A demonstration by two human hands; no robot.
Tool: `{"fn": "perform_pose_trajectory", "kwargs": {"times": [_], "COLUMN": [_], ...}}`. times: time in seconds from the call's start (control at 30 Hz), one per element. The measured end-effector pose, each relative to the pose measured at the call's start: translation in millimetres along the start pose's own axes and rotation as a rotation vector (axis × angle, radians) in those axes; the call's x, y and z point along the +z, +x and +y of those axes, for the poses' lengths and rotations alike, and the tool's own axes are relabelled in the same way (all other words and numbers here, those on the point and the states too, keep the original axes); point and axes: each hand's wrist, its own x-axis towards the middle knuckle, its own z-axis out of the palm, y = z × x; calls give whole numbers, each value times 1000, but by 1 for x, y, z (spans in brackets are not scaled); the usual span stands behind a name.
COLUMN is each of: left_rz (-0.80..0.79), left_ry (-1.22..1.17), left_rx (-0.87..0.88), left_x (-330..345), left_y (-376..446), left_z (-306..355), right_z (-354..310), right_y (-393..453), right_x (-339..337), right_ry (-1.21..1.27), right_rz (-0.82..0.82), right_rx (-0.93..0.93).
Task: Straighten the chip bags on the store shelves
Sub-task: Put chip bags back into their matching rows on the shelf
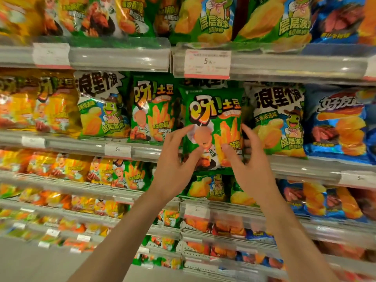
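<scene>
Head view: left hand (175,161) and right hand (248,159) grasp an upright green chip bag (213,123) between their fingers, its lower edge behind the fingertips.

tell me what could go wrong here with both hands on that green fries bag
1. The green fries bag sits forward of its row, its bottom over the shelf lip; if the left hand or right hand loosens its grip, it could drop.
2. Pushing it back may skew the frog bag beside it.
3. Squeezing could crush the chips.
</scene>
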Motion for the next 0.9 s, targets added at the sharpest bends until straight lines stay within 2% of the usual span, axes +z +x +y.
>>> {"fn": "perform_pose_trajectory", "kwargs": {"times": [0.27,0.37,0.57,0.77,0.9], "left_rz": [-120,-166,-293,-274,-209], "left_ry": [-82,-122,-161,-160,-157], "left_rx": [68,90,138,110,49], "left_x": [-59,-100,-197,-282,-322], "left_y": [-11,-9,0,4,6], "left_z": [-37,-62,-102,-138,-154], "right_z": [-30,-49,-106,-149,-171], "right_y": [-47,-62,-85,-84,-78], "right_x": [63,109,204,276,311], "right_ry": [38,52,40,37,149], "right_rz": [139,197,337,292,236], "right_rx": [29,10,90,111,68]}}
